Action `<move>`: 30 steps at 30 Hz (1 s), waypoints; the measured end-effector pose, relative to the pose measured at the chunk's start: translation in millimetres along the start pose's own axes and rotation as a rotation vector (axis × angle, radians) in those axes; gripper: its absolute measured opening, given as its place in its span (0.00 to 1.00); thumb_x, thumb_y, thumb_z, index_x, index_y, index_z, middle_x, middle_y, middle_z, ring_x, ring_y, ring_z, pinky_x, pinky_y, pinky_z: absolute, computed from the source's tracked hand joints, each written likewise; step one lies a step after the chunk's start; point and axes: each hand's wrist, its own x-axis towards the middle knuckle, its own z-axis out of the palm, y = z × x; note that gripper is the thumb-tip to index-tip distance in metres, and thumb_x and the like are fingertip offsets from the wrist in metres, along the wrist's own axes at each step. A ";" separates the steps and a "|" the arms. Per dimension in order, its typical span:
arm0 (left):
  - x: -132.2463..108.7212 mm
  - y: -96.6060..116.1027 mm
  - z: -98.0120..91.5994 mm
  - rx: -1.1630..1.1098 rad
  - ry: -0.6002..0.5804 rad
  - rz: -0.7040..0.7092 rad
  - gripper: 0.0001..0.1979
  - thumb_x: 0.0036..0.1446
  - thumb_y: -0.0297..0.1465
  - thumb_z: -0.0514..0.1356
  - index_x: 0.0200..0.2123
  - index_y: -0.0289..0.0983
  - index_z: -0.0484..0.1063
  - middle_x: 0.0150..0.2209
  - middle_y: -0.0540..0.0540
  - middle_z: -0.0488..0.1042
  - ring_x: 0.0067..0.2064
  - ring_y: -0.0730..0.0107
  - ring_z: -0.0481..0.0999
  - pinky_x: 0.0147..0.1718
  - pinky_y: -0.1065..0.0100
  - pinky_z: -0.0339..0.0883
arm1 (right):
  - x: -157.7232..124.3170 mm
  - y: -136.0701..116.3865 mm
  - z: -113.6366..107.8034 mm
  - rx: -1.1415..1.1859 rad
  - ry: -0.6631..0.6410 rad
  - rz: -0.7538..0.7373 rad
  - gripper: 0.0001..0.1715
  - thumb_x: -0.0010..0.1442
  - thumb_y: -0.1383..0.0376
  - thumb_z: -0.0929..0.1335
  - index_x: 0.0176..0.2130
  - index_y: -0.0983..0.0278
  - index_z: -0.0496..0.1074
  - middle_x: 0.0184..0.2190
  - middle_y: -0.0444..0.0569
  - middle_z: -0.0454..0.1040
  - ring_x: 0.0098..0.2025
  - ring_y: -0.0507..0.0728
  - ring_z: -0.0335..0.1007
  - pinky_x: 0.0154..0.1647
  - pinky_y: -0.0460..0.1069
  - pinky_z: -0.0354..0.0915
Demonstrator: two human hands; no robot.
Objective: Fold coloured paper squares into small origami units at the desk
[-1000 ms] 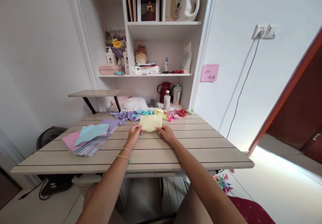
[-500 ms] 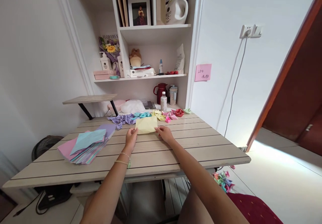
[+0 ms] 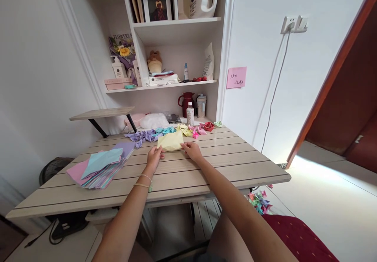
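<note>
A pale yellow sheet of paper (image 3: 170, 141) is held up slightly tilted over the slatted table (image 3: 224, 168). My left hand (image 3: 155, 156) pinches its lower left corner. At the lower right edge, my right hand (image 3: 192, 151) grips it between thumb and fingers. Just behind the sheet runs a row of folded paper pieces: purple ones (image 3: 144, 135), blue ones (image 3: 165, 130), yellow ones (image 3: 185, 129), and pink and red ones (image 3: 208, 126). To the left lies a fanned stack of coloured paper (image 3: 100, 166), with a light blue sheet on top.
A small raised shelf (image 3: 101, 113) stands at the table's back left. Behind the folded pieces are a bottle (image 3: 190, 113), a dark red jug (image 3: 186, 103) and a cup (image 3: 201, 106). More folded paper (image 3: 259, 202) is heaped below the table's right edge.
The view has tipped a little, so the surroundings sit slightly higher in the picture. Both hands still hold the yellow paper, whose tilt has changed slightly, its right side now higher.
</note>
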 end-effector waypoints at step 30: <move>12.1 -14.3 -1.7 0.385 -0.192 0.116 0.16 0.41 0.43 0.64 0.24 0.35 0.70 0.20 0.50 0.72 0.26 0.67 0.73 0.26 0.69 0.64 | -5.2 -11.9 -5.4 -0.390 -0.189 -0.165 0.14 0.57 0.57 0.65 0.31 0.63 0.76 0.30 0.49 0.76 0.31 0.54 0.67 0.29 0.46 0.55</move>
